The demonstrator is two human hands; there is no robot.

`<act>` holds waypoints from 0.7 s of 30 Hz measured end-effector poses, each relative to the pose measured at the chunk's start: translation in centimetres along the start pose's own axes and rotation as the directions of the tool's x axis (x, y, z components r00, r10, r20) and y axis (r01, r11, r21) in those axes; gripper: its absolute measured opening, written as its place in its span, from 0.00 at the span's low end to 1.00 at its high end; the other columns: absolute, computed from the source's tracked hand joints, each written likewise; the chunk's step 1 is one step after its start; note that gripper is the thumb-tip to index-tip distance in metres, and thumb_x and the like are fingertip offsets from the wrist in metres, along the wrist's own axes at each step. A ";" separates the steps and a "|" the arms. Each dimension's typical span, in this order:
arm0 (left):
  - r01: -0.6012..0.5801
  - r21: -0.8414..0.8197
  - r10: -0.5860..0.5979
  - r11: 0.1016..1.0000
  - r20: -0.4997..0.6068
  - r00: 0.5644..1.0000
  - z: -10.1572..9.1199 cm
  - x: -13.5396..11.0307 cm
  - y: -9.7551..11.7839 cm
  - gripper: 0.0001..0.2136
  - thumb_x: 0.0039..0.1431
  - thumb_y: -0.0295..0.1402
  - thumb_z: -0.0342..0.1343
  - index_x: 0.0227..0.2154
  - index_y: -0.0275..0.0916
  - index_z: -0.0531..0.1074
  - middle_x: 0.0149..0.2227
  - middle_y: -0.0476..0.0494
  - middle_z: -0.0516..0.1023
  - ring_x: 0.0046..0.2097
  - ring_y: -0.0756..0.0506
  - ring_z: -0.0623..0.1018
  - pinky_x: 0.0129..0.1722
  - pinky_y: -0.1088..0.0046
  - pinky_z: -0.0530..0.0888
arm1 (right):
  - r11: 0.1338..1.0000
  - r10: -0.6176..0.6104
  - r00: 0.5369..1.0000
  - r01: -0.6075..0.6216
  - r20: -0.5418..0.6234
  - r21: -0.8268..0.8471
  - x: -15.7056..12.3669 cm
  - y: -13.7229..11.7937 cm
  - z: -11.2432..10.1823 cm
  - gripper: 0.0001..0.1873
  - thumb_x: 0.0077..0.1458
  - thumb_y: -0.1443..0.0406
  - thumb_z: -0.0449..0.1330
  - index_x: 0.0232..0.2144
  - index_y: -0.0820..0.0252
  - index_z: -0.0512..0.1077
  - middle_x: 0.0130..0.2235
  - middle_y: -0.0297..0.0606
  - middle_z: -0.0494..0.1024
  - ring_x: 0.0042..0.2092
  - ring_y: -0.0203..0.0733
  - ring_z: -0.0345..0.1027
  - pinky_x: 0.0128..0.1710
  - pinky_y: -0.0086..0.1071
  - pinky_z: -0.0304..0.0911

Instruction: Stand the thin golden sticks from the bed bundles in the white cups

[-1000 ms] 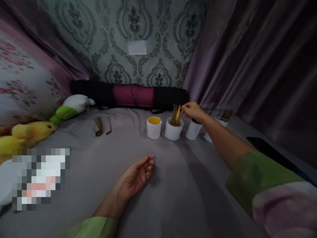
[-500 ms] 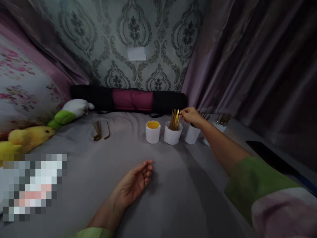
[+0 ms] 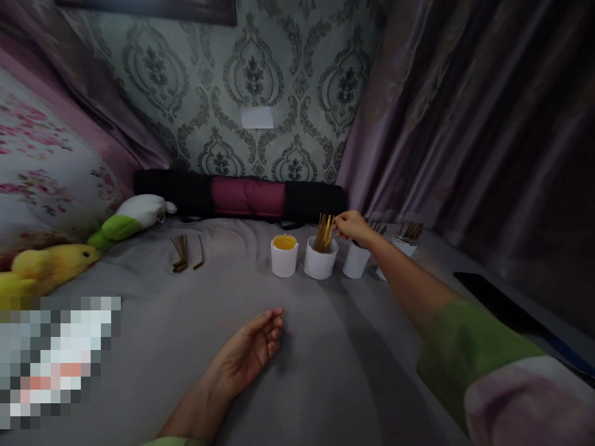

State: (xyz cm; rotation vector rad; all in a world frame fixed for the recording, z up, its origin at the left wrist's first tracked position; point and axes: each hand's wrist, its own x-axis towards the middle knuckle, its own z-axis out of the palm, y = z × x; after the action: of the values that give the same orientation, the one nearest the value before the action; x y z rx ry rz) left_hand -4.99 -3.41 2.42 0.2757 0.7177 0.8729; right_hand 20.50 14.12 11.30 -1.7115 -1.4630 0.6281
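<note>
My right hand [image 3: 352, 226] reaches out over a row of white cups on the grey bedsheet [image 3: 186, 322]. Its fingers pinch the top of the yellow sticks [image 3: 324, 231] that stand in the second cup [image 3: 320, 260]. To the left of that cup stands a cup of yellow liquid [image 3: 284, 254]. Two more cups [image 3: 355, 261] with dark sticks sit behind my wrist. My left hand [image 3: 248, 349] rests on the sheet, palm up, fingers loosely curled and holding nothing.
A small bundle of brown sticks [image 3: 180, 253] lies on the sheet at the left. Plush toys [image 3: 51, 265] and a floral pillow are at the far left. A black and maroon rolled bag [image 3: 242, 195] lies along the wall. A dark phone [image 3: 493, 296] lies at the right by the curtain.
The view has tilted up a little, so everything sits lower in the picture. My right hand stays pinched at the yellow sticks. My left hand has not moved on the sheet.
</note>
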 end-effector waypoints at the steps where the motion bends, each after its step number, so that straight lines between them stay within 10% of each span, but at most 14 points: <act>1: -0.001 0.001 0.001 1.000 0.000 1.000 0.0 0.0 0.0 0.07 0.53 0.24 0.51 0.35 0.29 0.70 0.27 0.46 0.69 0.24 0.55 0.69 0.21 0.81 0.67 | 1.000 0.004 1.000 -0.004 -0.005 0.001 0.0 -0.1 0.1 0.05 0.52 0.68 0.54 0.29 0.66 0.69 0.24 0.36 0.75 0.15 0.25 0.59 0.11 0.19 0.49; 21: -0.027 0.027 0.027 0.999 0.016 1.000 0.3 -0.3 -0.3 0.07 0.52 0.22 0.51 0.35 0.29 0.69 0.27 0.46 0.70 0.24 0.55 0.69 0.21 0.81 0.68 | 1.000 -0.022 0.995 0.023 -0.101 0.006 -2.8 -0.3 -1.5 0.08 0.52 0.67 0.53 0.33 0.66 0.70 0.27 0.39 0.76 0.16 0.25 0.61 0.11 0.19 0.50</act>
State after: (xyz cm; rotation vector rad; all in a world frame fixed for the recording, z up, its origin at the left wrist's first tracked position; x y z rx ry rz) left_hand -4.78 -3.76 2.59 0.3171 0.7131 0.8863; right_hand 20.90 11.06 12.03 -1.6940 -1.4053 0.5263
